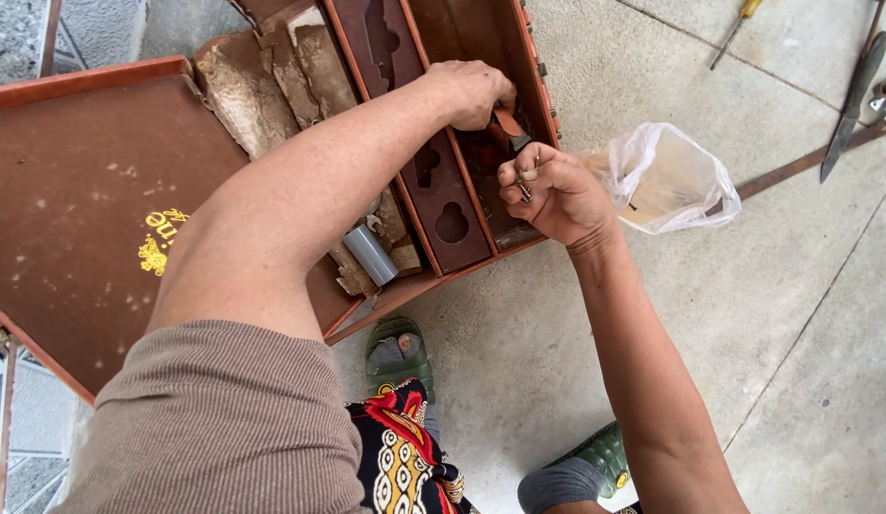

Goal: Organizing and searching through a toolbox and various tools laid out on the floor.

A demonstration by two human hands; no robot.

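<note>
An open brown wooden box (pixel 543 90) lies on the concrete floor with a cut-out insert (pixel 441 195) inside it. My left hand (pixel 473 90) reaches into the box and grips a small brown-handled tool (pixel 507 122). My right hand (pixel 555 195) hovers at the box's right edge, fingers closed around a few dark screws (pixel 525 190). A clear plastic bag (pixel 666 176) sits just right of that hand, touching or held at its back; I cannot tell which.
The box's brown lid (pixel 71 190) lies open at left. A grey tube (pixel 370 254) and torn lining sit in the box. A screwdriver (pixel 736 27), a knife (pixel 852 100) and a metal bar (pixel 805 164) lie on the floor at upper right. My green shoes (pixel 397 352) stand below.
</note>
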